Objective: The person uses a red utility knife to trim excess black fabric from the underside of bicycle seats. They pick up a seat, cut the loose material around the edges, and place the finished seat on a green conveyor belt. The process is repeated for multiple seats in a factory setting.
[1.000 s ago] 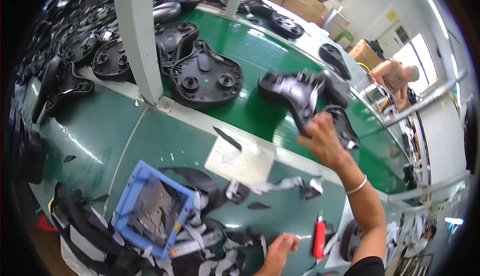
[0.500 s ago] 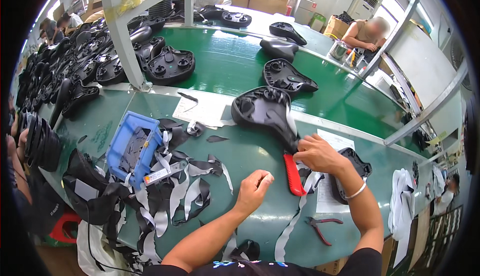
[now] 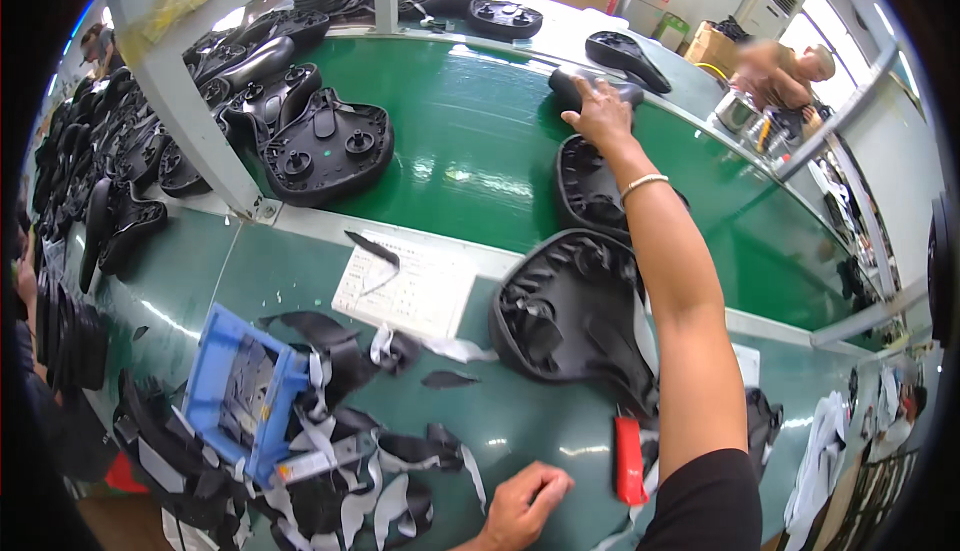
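Note:
My right hand (image 3: 603,114) reaches far over the green surface with its fingers spread. It is at a black bicycle saddle (image 3: 562,89); whether the fingertips press on it I cannot tell. Below that arm a second saddle (image 3: 580,176) lies underside up, partly covered by the forearm. Nearer to me, a larger black saddle (image 3: 575,341) rests with its hollow underside up and dark cover material gathered along its rim. My left hand (image 3: 525,506) is low on the table, fingers curled, with nothing visible in it. A red-handled tool (image 3: 629,461) lies by the near saddle's nose.
On the left stand a blue bin (image 3: 205,361) and tangled black and grey fabric strips (image 3: 345,451). Printed paper (image 3: 420,296) lies mid-table. Saddles are heaped at the far left beside a white metal post (image 3: 185,101). Another person (image 3: 775,76) works across at the right.
My right hand has left the near saddle and the red tool and stretched forward to the far saddle. My left hand sits lower in view. The view has shifted.

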A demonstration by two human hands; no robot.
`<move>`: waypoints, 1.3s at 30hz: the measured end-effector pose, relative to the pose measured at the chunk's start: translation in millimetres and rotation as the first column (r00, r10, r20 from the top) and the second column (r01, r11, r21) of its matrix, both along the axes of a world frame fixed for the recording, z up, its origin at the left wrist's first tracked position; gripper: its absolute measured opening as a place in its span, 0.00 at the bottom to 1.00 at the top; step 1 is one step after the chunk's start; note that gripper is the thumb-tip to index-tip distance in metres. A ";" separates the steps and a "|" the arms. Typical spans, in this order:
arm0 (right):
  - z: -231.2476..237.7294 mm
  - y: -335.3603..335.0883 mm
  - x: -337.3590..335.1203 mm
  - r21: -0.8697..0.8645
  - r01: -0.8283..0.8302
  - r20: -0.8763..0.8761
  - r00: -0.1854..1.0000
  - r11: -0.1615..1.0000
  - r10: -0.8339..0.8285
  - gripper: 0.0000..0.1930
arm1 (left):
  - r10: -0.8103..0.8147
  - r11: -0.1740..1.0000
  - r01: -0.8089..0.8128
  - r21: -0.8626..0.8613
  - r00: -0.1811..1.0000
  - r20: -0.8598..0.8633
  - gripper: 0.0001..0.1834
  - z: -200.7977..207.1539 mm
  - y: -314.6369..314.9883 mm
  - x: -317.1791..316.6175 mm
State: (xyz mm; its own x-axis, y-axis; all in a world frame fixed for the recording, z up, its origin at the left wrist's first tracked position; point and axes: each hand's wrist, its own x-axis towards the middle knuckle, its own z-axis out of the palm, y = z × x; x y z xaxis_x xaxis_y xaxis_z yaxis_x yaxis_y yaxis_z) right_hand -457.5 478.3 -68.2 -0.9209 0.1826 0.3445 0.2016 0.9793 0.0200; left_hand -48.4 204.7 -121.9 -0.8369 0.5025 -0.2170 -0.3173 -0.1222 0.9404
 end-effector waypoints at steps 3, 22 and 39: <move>-19.5 7.1 -39.1 -0.124 0.308 0.199 0.939 0.943 -0.281 0.38 | -0.030 0.991 0.007 0.131 0.985 0.171 0.10 -6.0 -4.1 0.2; 143.1 33.2 260.6 0.270 0.159 0.211 0.952 0.950 -0.220 0.15 | -0.038 0.995 0.009 -0.095 0.952 -0.305 0.11 -1.0 22.8 4.4; 62.8 23.8 385.1 -0.194 0.087 -0.093 0.990 0.977 -0.107 0.32 | -0.091 0.972 -0.036 -0.231 0.853 -0.514 0.11 -10.1 34.9 14.2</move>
State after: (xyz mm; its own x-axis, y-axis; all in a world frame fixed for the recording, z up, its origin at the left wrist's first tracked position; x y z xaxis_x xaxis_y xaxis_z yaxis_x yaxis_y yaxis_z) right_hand -72.4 502.1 -5.5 -0.8570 0.3403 0.3869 0.2873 0.9389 -0.1893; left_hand -34.2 239.7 -132.0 -0.8446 0.5180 0.1351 0.2238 0.1124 0.9681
